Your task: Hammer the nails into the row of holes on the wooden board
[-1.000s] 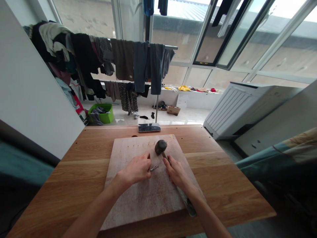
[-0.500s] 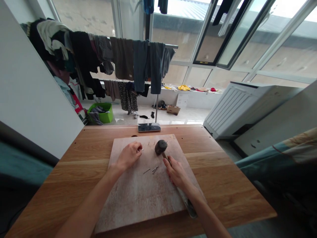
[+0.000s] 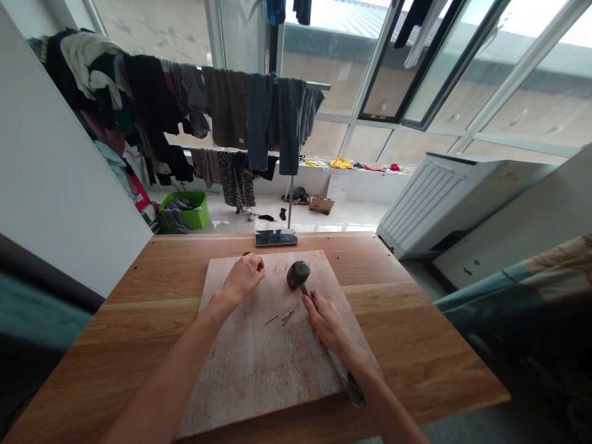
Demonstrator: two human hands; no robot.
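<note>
A pale, worn wooden board [image 3: 259, 364] lies on the table. Near its far edge my left hand [image 3: 244, 275] is closed in a pinch, and the nail in its fingertips is mostly hidden. My right hand [image 3: 327, 322] grips the handle of a black-headed mallet [image 3: 298, 275], whose head is at the far right part of the board. Thin upright nails [image 3: 275, 267] stand in the board between my left hand and the mallet head. Several loose nails [image 3: 287, 317] lie flat in the middle of the board, nearer to me.
Behind the board a dark phone [image 3: 276, 237] rests at the far edge of the wooden table [image 3: 416, 333]. A small dark round thing shows partly behind my left hand. Beyond the table are a clothes rack with laundry [image 3: 224, 105], a green basket [image 3: 197, 217] and a white ribbed appliance [image 3: 425, 197].
My left hand has moved slightly away from me towards the board's far edge, and the nail that stuck out sideways from its fingers has turned. My right hand and the mallet stay nearly still.
</note>
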